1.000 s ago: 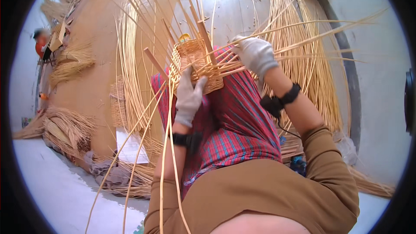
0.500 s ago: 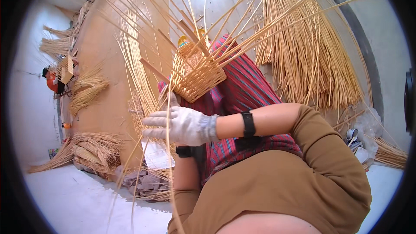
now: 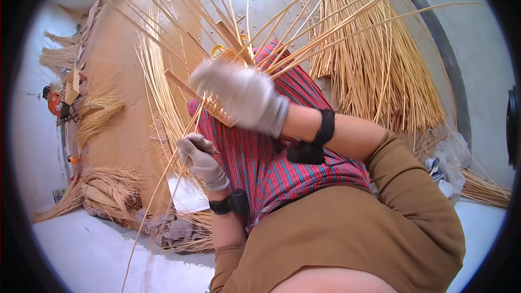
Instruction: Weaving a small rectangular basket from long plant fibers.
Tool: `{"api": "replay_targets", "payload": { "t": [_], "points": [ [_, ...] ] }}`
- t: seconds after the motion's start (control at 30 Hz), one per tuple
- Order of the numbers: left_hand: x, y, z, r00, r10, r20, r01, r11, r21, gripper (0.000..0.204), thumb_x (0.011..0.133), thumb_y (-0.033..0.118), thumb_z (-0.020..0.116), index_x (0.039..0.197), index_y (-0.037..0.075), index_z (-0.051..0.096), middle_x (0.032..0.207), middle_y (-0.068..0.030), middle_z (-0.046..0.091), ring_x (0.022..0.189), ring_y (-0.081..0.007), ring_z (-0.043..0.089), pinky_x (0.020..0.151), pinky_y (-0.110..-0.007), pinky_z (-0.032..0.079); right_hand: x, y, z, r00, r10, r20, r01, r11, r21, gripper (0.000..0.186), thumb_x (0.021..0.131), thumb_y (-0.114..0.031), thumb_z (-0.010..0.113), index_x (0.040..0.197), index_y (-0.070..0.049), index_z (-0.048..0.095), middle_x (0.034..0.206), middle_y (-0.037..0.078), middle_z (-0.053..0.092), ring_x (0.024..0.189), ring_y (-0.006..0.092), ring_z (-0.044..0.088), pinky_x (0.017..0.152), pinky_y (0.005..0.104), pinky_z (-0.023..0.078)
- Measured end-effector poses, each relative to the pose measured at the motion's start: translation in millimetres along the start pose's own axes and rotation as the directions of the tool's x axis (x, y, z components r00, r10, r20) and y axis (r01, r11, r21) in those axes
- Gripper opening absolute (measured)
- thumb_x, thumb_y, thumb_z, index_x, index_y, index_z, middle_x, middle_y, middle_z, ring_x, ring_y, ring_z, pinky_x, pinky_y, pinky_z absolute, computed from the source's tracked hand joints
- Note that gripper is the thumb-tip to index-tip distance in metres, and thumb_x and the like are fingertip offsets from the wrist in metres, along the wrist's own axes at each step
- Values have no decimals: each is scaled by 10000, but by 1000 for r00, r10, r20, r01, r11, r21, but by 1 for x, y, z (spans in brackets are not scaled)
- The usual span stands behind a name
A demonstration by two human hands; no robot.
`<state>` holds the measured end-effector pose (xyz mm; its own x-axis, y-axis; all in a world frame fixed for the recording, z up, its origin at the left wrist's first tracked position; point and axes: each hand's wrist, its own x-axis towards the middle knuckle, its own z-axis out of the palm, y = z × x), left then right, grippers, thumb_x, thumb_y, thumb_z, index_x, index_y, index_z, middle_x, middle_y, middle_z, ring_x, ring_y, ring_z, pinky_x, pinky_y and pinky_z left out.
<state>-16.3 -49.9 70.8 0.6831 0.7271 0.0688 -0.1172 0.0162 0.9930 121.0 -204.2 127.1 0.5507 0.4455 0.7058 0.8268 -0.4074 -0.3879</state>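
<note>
My left hand [image 3: 198, 157], in a pale glove, is closed on thin rattan strands [image 3: 130, 258] to the lower left of the woven basket [image 3: 220, 111]. My right hand [image 3: 244, 95], gloved too and smeared by motion, lies across the basket and hides most of it; its fingers are too blurred to read. Long loose canes fan up and outward from the basket, with flat wooden sticks [image 3: 176, 81] standing among them. The basket rests on red checked cloth [image 3: 304, 173] over my lap.
Large cane bundles lie at right [image 3: 380, 70] and in a paler row [image 3: 152, 59] at left. A person [image 3: 56, 103] in orange is at the far left. A coiled bundle [image 3: 108, 190], white paper [image 3: 187, 195] and a plastic bag [image 3: 453, 152] lie nearby.
My left hand has dropped from the basket to the strands at lower left. My right hand swung left from the upper canes, passed low across, and is now raised over the basket.
</note>
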Motion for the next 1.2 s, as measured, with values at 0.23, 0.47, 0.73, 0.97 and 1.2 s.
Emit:
{"api": "replay_targets", "payload": {
  "t": [0.23,0.47,0.73,0.97,1.2],
  "points": [
    [-17,-17,38,871,297,392,-476,710,519,479,913,122,752,1337,114,529,1098,-116,627,759,-188,657,683,-284,562,-52,68,24,594,794,128,-336,100,937,85,1053,-112,546,1138,-109,541,982,115,726,766,172,697,593,240,578],
    [14,-54,61,842,171,511,-539,232,810,1183,669,150,881,1628,224,193,1503,-246,360,1063,-445,654,816,-479,585,32,74,16,769,523,368,-617,457,640,234,1008,-159,620,1227,-129,543,1123,196,720,927,219,741,574,279,568],
    [17,-53,67,841,154,519,-540,187,820,1085,690,233,875,1596,211,278,1388,-194,428,1074,-371,648,851,-436,577,87,61,54,956,-196,-216,240,950,202,496,940,-30,562,1431,-99,541,1333,214,616,1034,334,681,872,351,568],
    [14,-46,46,812,299,501,-584,423,693,794,786,206,842,1495,181,486,1333,-173,498,1048,-320,647,894,-406,539,-63,24,-28,719,628,299,-688,577,440,229,986,-91,601,1202,-98,676,988,115,710,832,225,703,714,352,581],
    [18,-39,18,987,157,-26,-159,985,-70,147,925,51,746,1048,-3,686,932,-70,703,805,-112,652,703,-273,549,-40,-43,17,915,-194,355,36,913,406,320,894,-273,721,1198,-186,670,828,75,667,732,300,683,612,400,543]
  ]
}}
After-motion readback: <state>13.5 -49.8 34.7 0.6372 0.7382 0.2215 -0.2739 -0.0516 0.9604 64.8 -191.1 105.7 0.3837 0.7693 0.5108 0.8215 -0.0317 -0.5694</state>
